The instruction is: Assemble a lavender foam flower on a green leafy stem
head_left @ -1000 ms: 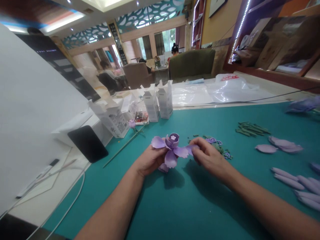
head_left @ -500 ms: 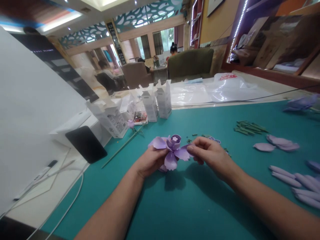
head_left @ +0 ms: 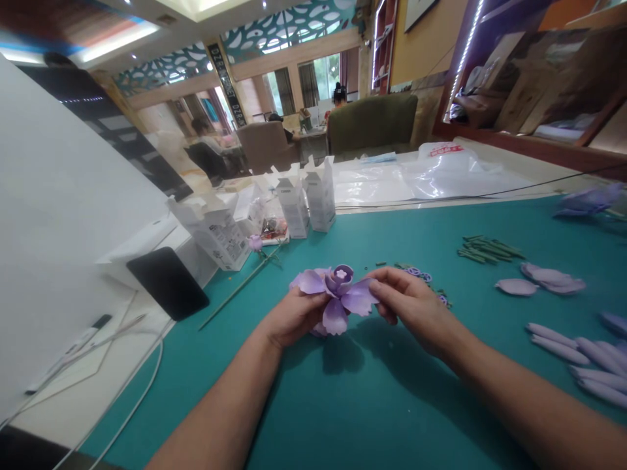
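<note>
A purple artificial flower [head_left: 336,316] is held above the green mat, its petals spread around a cupped centre with a small pale star-shaped piece inside. My left hand [head_left: 296,316] grips it from the left and underneath, thumb near the centre; the fingers below are partly hidden by petals. My right hand [head_left: 404,295] is closed on the outer edge of the right-hand petal [head_left: 360,297], pinching it between thumb and fingers. Just beyond my right hand lie small purple rings [head_left: 420,274] and green bits, partly covered by the hand.
Green stem pieces [head_left: 490,249], loose pale petals [head_left: 552,279] and long purple pieces [head_left: 558,349] lie to the right. On the left are a thin green stem with a bud [head_left: 240,290], a black tablet-like slab [head_left: 168,283] and white boxes [head_left: 321,196]. People sit in the background.
The right-hand petal has tilted up a little and shows more of its face, with my right hand still pinching its edge. My left hand has barely moved.
</note>
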A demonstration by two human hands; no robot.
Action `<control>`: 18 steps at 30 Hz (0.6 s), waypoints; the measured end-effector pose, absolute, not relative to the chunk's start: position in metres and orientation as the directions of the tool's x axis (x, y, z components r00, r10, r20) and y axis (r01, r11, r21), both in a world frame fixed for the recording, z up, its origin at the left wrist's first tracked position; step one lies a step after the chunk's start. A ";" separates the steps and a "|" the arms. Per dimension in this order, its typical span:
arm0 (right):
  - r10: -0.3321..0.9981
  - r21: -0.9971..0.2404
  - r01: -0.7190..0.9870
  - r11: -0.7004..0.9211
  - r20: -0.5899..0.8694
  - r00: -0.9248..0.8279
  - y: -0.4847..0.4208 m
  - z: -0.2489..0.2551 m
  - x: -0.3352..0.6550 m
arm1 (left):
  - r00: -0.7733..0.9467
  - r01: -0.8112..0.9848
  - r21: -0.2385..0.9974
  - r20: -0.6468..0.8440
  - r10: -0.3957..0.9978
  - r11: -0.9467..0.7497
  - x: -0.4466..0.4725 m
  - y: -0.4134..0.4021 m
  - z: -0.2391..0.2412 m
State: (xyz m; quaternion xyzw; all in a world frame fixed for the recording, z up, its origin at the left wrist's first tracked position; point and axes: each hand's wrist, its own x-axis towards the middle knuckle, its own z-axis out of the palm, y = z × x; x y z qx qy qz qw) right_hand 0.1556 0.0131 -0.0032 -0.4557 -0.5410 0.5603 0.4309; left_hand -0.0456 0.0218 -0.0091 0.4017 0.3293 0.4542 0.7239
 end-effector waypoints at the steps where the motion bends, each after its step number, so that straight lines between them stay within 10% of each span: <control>1: 0.975 -0.999 0.010 -0.049 -0.050 -0.217 0.013 -0.003 0.155 | 0.371 -0.392 0.881 -0.111 0.922 0.264 -0.045 0.022 -0.009; 18: 0.966 -0.971 -0.168 -0.170 -0.130 -0.223 0.009 -0.002 0.150 | 0.381 -0.360 0.887 -0.144 0.913 0.290 -0.045 0.021 -0.009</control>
